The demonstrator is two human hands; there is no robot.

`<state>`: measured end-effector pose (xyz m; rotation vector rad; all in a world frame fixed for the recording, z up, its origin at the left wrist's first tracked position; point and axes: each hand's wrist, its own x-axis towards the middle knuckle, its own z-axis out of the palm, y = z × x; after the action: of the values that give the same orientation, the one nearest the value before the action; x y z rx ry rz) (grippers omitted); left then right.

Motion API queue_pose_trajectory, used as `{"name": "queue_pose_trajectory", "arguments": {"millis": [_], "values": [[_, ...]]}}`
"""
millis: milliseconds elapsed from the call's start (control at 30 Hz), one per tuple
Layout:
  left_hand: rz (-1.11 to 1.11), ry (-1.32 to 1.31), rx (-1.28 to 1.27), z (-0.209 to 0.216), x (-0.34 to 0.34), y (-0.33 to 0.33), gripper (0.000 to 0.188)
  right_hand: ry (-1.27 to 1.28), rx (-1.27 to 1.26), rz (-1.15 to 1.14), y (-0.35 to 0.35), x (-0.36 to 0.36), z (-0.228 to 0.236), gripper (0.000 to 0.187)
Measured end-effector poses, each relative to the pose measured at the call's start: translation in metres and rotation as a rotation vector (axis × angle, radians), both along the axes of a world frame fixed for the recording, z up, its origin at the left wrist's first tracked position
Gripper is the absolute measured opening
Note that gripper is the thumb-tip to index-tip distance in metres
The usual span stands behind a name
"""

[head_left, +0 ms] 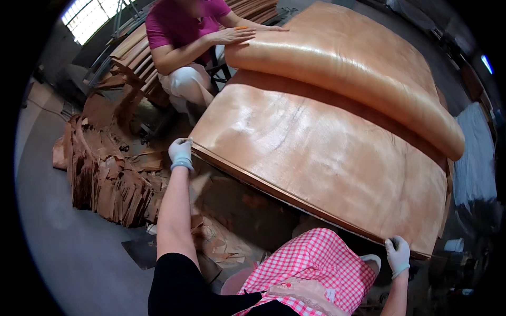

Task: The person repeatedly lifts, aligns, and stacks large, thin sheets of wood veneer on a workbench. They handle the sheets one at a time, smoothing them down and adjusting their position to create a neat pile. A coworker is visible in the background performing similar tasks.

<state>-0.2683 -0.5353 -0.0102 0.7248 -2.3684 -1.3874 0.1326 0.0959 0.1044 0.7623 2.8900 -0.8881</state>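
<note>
A large orange-brown wood veneer sheet [295, 142] lies spread on top of a stack in front of me. My left hand [181, 151], in a pale glove, is closed at its near left corner, thumb and fingers pinching the edge. Farther right, my right hand [398, 256], gloved the same way, pinches the near edge close to the right corner. Across the far part, a second veneer sheet [342, 66] curls over in a thick fold. A co-worker's hands [234, 36] rest flat on the left end of that fold.
The co-worker [182, 31], in a magenta shirt, sits at the far left of the stack. Torn veneer scraps [113, 179] are piled on the floor to my left. Long rolled sheets [134, 55] lie behind the co-worker. Translucent plastic sheeting [474, 158] hangs at the right.
</note>
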Motion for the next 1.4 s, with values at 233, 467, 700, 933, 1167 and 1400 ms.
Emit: {"name": "queue_pose_trajectory", "arguments": {"millis": [233,467,700,933,1167,1400], "values": [[-0.057,-0.172,-0.251,-0.039,-0.024,-0.043,0.030,-0.282,-0.043,0.053,0.008,-0.025,-0.029,0.036],[-0.037,-0.152,0.010,-0.014,-0.017,-0.025,0.047,-0.489,0.026,-0.082,0.051,-0.035,-0.040,0.047],[-0.030,-0.121,-0.852,0.047,0.026,0.151,0.068,-0.546,-0.026,-0.123,0.068,-0.021,-0.053,0.049],[-1.218,0.207,-0.715,0.019,0.238,0.469,0.080,-0.517,0.002,-0.073,0.062,-0.024,-0.052,0.048],[-1.393,0.002,-0.739,0.017,0.272,0.526,0.100,-0.363,-0.107,-0.062,0.110,0.021,-0.043,0.035],[-1.381,-0.014,-0.771,0.019,0.269,0.523,0.098,-0.510,0.139,-0.335,0.295,0.145,-0.021,0.030]]}}
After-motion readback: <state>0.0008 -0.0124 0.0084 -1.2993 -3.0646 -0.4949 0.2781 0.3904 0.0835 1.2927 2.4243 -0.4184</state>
